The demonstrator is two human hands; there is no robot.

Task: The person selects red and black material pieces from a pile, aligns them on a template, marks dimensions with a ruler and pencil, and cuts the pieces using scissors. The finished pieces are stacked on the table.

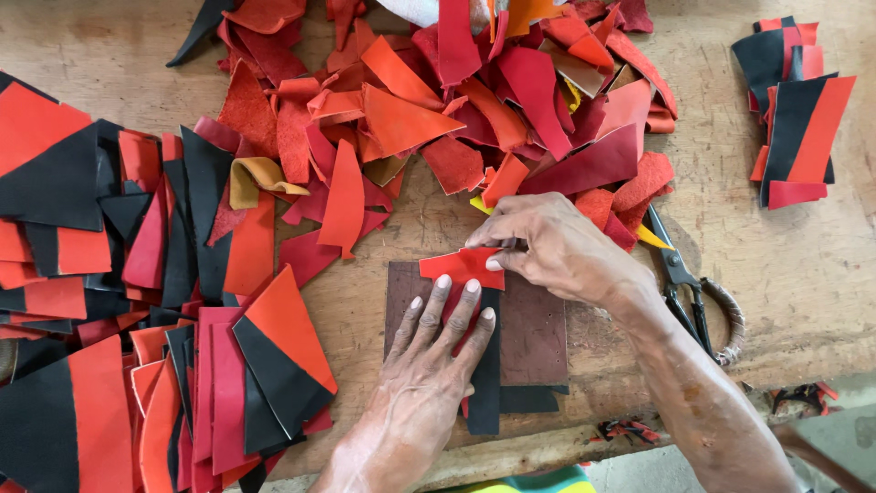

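A worn wooden counter carries leather cutoffs across most of its top. A loose heap of red and orange scraps fills the far middle, while stacked red-and-black pieces crowd the left side down to the near edge. A smaller stack of red-and-black pieces sits apart at the far right, with bare wood around it. Near the front edge lies a brown rectangular board, and a black strip rests on it. The left hand lies flat, fingers spread, pressing the strip and a red piece onto the board. The right hand pinches a small red scrap between thumb and fingers, just above the board. Scissors lie just beside the right wrist.
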